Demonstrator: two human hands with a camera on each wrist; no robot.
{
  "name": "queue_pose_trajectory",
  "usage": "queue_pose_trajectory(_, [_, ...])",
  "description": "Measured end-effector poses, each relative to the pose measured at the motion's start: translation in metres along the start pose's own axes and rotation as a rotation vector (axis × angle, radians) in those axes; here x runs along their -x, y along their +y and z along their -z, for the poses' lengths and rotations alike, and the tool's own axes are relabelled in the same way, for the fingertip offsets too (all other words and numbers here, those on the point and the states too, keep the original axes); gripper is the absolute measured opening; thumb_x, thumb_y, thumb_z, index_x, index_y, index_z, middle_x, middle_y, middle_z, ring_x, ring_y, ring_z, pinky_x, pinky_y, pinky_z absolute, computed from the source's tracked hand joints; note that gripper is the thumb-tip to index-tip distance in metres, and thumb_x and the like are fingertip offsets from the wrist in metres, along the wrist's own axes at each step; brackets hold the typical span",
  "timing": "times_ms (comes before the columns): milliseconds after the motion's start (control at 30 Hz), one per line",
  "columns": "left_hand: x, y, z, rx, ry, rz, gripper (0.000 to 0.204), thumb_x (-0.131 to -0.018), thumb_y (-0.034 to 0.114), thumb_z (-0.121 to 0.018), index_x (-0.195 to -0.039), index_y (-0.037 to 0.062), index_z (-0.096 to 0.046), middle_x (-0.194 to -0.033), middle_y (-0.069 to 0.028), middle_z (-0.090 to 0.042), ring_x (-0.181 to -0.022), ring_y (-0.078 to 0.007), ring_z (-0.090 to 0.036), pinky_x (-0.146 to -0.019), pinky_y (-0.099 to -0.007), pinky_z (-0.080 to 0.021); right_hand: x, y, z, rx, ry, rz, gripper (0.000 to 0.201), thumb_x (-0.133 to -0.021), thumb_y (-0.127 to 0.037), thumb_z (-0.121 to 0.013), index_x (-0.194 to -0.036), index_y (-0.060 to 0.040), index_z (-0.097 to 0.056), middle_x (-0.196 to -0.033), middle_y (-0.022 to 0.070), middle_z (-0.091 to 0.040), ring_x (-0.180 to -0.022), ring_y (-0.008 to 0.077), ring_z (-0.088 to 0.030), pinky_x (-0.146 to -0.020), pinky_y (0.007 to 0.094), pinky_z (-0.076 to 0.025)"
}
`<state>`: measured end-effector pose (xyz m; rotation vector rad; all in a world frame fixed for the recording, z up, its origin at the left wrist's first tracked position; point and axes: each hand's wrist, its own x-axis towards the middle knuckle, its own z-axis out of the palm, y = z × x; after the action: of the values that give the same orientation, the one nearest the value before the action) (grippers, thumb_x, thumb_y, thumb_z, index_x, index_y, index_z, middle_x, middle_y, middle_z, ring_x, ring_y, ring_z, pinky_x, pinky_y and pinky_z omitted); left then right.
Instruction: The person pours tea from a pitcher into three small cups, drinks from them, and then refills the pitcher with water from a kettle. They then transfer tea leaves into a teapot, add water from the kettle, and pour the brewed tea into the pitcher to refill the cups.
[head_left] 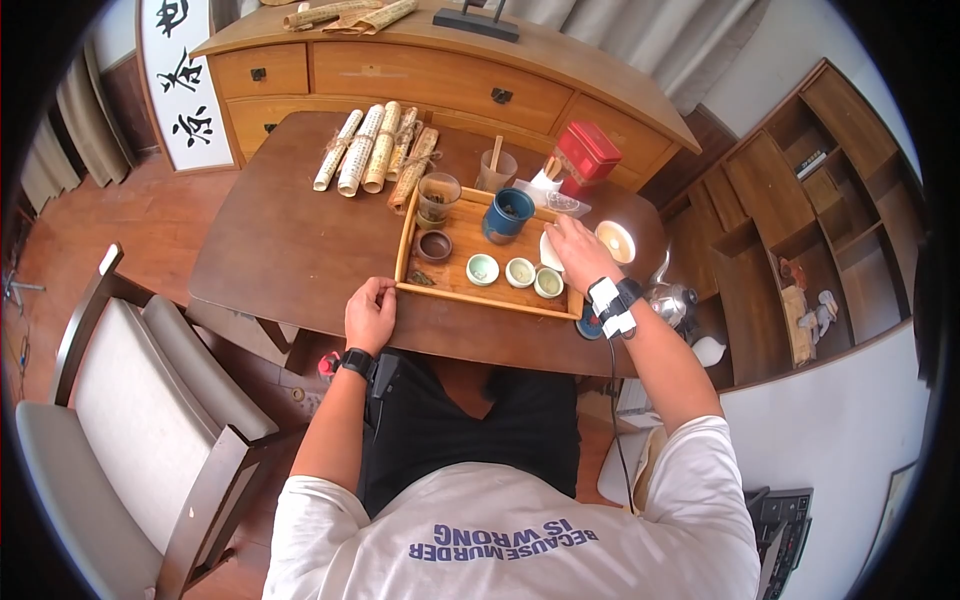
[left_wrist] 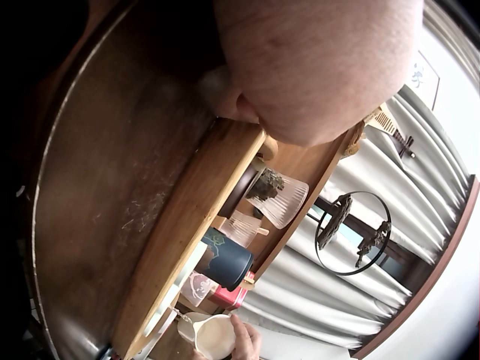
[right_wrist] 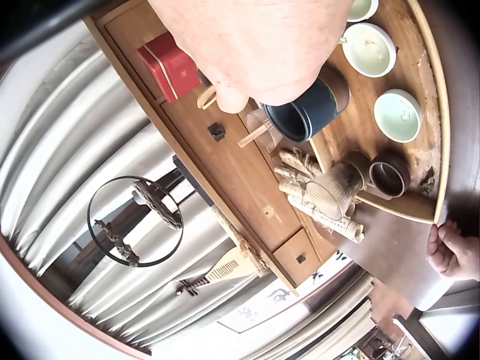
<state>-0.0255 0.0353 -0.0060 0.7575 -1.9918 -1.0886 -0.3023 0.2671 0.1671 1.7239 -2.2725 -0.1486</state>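
My right hand (head_left: 578,252) grips a small white pitcher (head_left: 551,252) at the tray's right end, close over a pale green tea cup (head_left: 548,282). The left wrist view shows this pitcher (left_wrist: 215,337) tipped, its round mouth facing the camera and the fingers on its upper side. Two more cups, one cream (head_left: 519,272) and one mint green (head_left: 482,269), stand to the left of it on the wooden tray (head_left: 455,294). My left hand (head_left: 371,316) rests on the table with loosely bent fingers, fingertips right at the tray's front left corner.
On the tray are a blue canister (head_left: 508,215), a ribbed glass (head_left: 438,197) and a brown bowl (head_left: 435,245). Behind stand rolled scrolls (head_left: 372,150) and a red tin (head_left: 586,155). A metal kettle (head_left: 672,303) and a white-rimmed dish (head_left: 615,241) are to the right.
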Motion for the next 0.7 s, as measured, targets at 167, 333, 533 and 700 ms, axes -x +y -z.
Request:
queue_pose_trajectory(167, [0.0,0.002,0.001,-0.004,-0.006,-0.001,0.012,-0.098,0.009,-0.067,-0.106,0.0009,-0.072,-0.084,-0.0105,-0.073,-0.071,-0.0174,-0.068,-0.072,-0.0323,-0.056,0.001,0.001,-0.003,0.01,0.016,0.003,0.041,-0.089,0.0,-0.062,-0.129,0.0042,-0.061,-0.124,0.0199,-0.06,-0.122,0.0356,-0.061,-0.103,0.0426,-0.054])
queue_pose_trajectory(333, [0.0,0.002,0.001,-0.001,-0.005,-0.011,0.013,-0.097,0.009,-0.067,-0.106,0.0009,-0.072,-0.084,-0.0108,-0.073,-0.071,-0.0185,-0.068,-0.072,-0.0328,-0.056,0.001,0.001,-0.003,0.01,0.011,0.004,0.041,-0.089,0.001,-0.061,-0.13,0.0043,-0.061,-0.124,0.02,-0.06,-0.123,0.0356,-0.06,-0.104,0.0421,-0.054])
queue_pose_trajectory(533, [0.001,0.005,0.003,0.007,-0.008,0.001,0.013,-0.097,0.009,-0.067,-0.106,0.0012,-0.072,-0.085,-0.0118,-0.074,-0.074,-0.0205,-0.07,-0.073,-0.0338,-0.056,0.001,0.0,0.007,-0.09,-0.055,-0.048,0.062,-0.076,-0.002,-0.076,-0.135,0.0057,-0.059,-0.127,0.0215,-0.057,-0.126,0.038,-0.058,-0.108,0.0435,-0.051])
queue_pose_trajectory(700, [0.001,0.007,0.004,-0.008,-0.019,0.013,0.013,-0.097,0.009,-0.067,-0.106,0.0018,-0.072,-0.086,-0.0128,-0.074,-0.075,-0.0217,-0.07,-0.074,-0.0344,-0.057,-0.003,-0.005,0.01,-0.289,-0.068,-0.139,0.076,-0.068,-0.007,-0.083,-0.138,0.0071,-0.057,-0.129,0.0225,-0.054,-0.128,0.0394,-0.055,-0.11,0.0437,-0.049])
